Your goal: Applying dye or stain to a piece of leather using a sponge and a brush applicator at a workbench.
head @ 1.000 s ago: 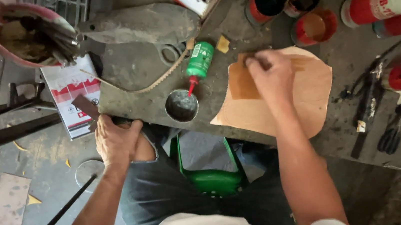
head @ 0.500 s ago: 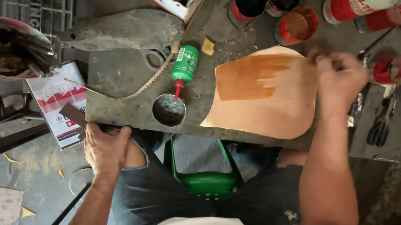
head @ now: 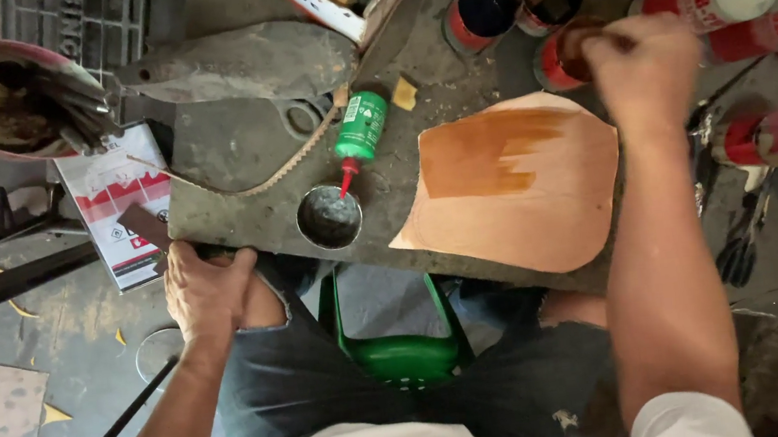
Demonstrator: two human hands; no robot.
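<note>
The right hand [head: 640,63] was reached out over the small red tin with dark liquid inside [head: 566,54], fingers bunched downward into its mouth as if pinching something small; what it pinched was hidden by the knuckles, so I cannot tell what it grasped, only that the fingers were closed together; the tin stood close behind the work, which let the hand dip without the arm travelling far. The flat tan leather piece with one rounded edge [head: 523,198] lay on the grey stone work slab [head: 236,158], near its front edge and just in front of the tin; a darker orange-brown wet patch covered its upper part, the lower part being pale and dry; lying flat, it gave an even face for the stain. The left hand [head: 207,293] rested on the left thigh by the slab's near corner, fingers curled loosely and holding nothing visible, seemingly bracing the body. A green squeeze bottle with a red nozzle [head: 360,132] lay on its side, tip pointing at a round shallow metal dish [head: 329,217], both within easy reach left of the leather.
</note>
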